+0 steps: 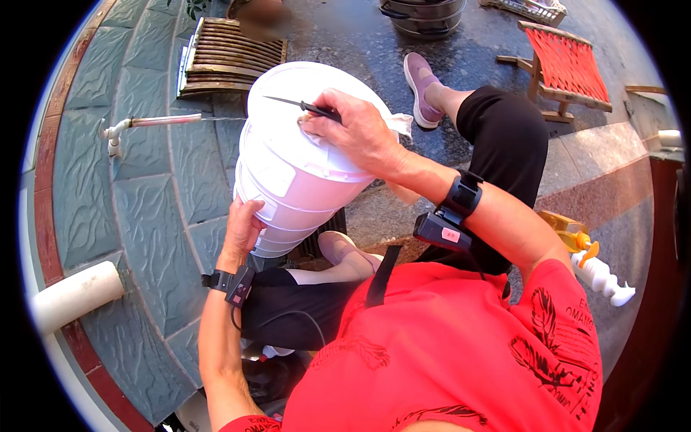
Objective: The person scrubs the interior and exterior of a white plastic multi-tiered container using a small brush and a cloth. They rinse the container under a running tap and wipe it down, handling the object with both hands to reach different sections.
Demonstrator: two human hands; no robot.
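A tall white plastic bucket (pixel 318 202) stands tilted before me, its flat round top (pixel 280 81) facing up. Low on its left side, my left hand (pixel 243 224) grips the wall with the thumb on the outside. Over the round top, my right hand (pixel 348 127) holds a slim tool with a black handle (pixel 321 110) and a thin dark pointed blade, probably a knife. The blade points left across the white surface. Under the same hand is a crumpled white cloth (pixel 399 124), partly hidden, its end sticking out on the right.
A wall tap with a pipe (pixel 167 120) sends a thin water stream toward the bucket. Around me are a slatted wooden stool (pixel 232 56), a stacked metal pot (pixel 424 19), a red-webbed folding stool (pixel 564 67), pump bottles (pixel 596 275) and a white pipe (pixel 78 297).
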